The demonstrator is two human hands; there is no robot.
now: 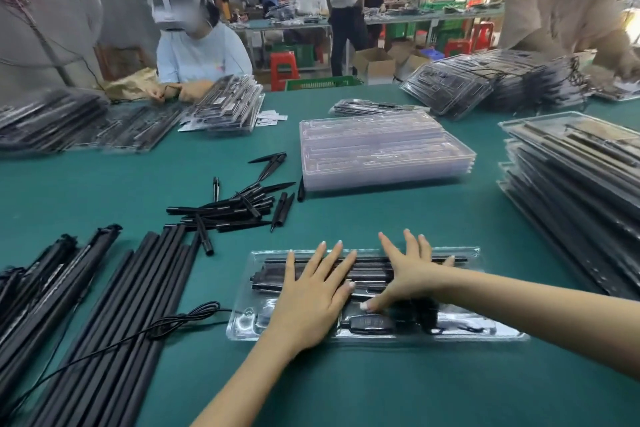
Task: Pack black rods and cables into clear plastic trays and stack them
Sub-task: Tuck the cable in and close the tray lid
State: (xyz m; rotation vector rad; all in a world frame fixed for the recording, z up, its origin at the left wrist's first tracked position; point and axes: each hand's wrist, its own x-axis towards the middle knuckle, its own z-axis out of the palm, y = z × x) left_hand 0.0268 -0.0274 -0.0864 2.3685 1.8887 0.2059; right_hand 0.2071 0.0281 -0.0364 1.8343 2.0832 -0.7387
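Hands lay flat on the clear tray [474, 331] near the table's front edge: the left hand [311, 298] and the right hand [408, 274], fingers straight and spread, grasping nothing, pressed the black rods [370, 270] into their grooves. Seating looked nearly finished, so the next move probably called for tucking in the cable [180, 321] trailing off the tray's left side, then lifting the tray onto the packed stack [571, 191] at the right.

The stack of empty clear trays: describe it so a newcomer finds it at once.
On the green table, look past the two hands pressing on the filled tray to the middle of the tabletop. The stack of empty clear trays sits there. Unlike the stacks around it, dark with black rods, this one is see-through and holds nothing.
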